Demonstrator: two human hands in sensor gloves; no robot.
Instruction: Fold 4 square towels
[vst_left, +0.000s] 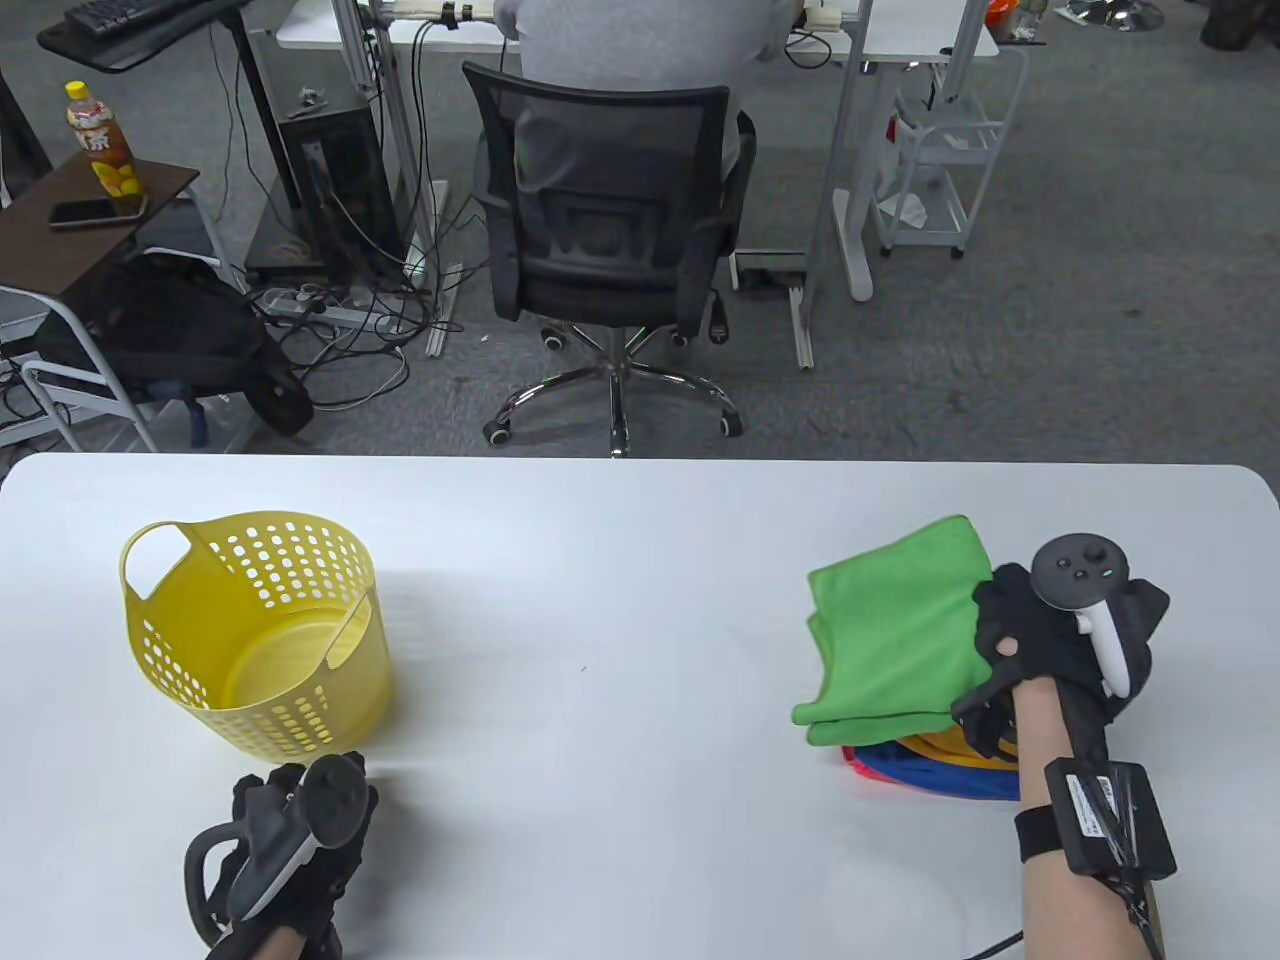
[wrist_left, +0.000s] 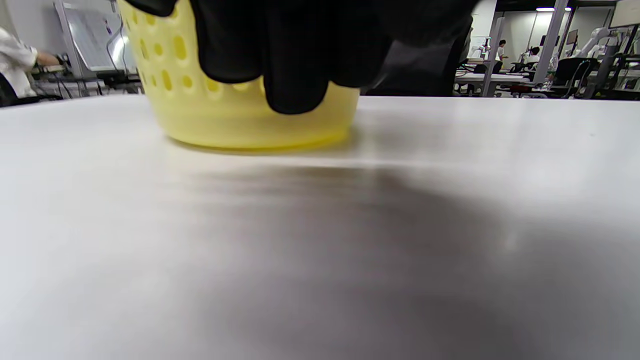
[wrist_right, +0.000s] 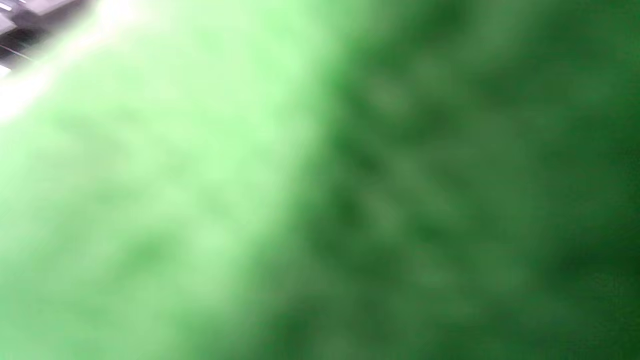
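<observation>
Table view from above: a white table (vst_left: 620, 600) fills the lower half. On its right side sits a stack of folded towels. The green towel (vst_left: 895, 630) lies on top, folded into a thick square; under its near edge peek a yellow towel (vst_left: 945, 745), a blue towel (vst_left: 930, 772) and a red towel (vst_left: 858, 765). The right hand (vst_left: 1050, 650), in a black glove with a tracker on its back, rests on the right edge of the green towel, fingers laid over the cloth; whether they grip the fabric or only press on it cannot be told. On the table's left stands a yellow perforated basket (vst_left: 255, 630), upright, well apart from the towels. The left hand (vst_left: 290, 840) lies near the table's front edge, just in front of the basket and not touching it; its fingers are hidden under the tracker.

Left wrist view: low over the table, black gloved fingers (wrist_left: 295, 65) hang down loosely curled, holding nothing, with the basket (wrist_left: 250, 115) close behind them.

Right wrist view: blurred green cloth (wrist_right: 320, 200) fills the frame, pressed close to the lens.
</observation>
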